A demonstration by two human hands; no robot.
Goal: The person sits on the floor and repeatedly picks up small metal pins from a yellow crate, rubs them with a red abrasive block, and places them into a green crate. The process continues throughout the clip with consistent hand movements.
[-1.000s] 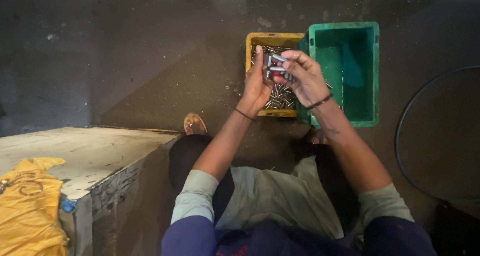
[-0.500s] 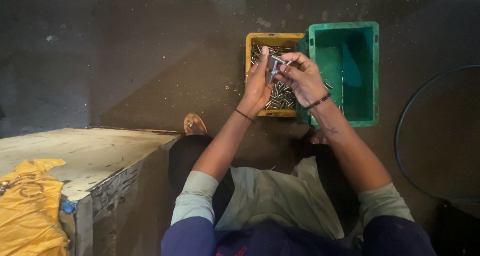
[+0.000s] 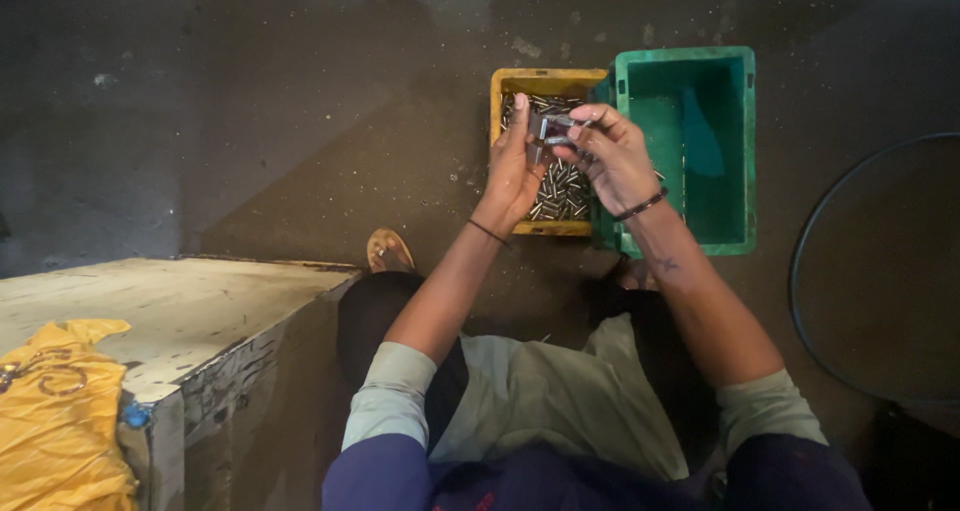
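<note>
Holding small metal part above yellow bin, both hands.

The small metal part pinched between the left hand and right hand is too small and finger-covered to identify, those hands hide much of the yellow bin, and the yellow cloth and dark hoop run off the frame.
</note>
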